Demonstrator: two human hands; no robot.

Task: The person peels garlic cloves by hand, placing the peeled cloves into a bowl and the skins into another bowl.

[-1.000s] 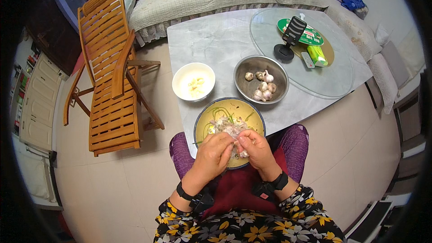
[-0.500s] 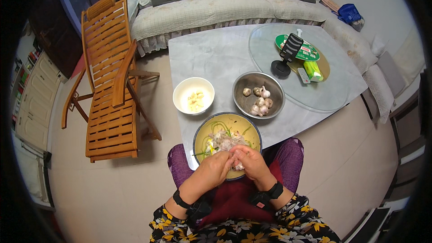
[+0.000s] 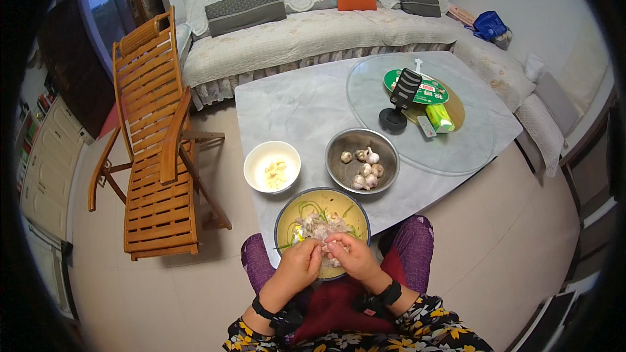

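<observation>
Head | left hand [image 3: 300, 267] — beside right hand [image 3: 353, 259] | above bowl [image 3: 336, 199] — garlic skins [image 3: 326, 225]

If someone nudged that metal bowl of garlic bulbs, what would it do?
The metal bowl would probably slide rather than tip, since it looks wide and shallow on a smooth-looking table. Its thin rim suggests it is stiff but fairly light. The garlic bulbs would likely shift or roll unevenly, being rounded, lumpy and loose inside.

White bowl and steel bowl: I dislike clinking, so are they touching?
Apart. The head view shows marbled grey tabletop between the white bowl and the steel bowl.
</observation>
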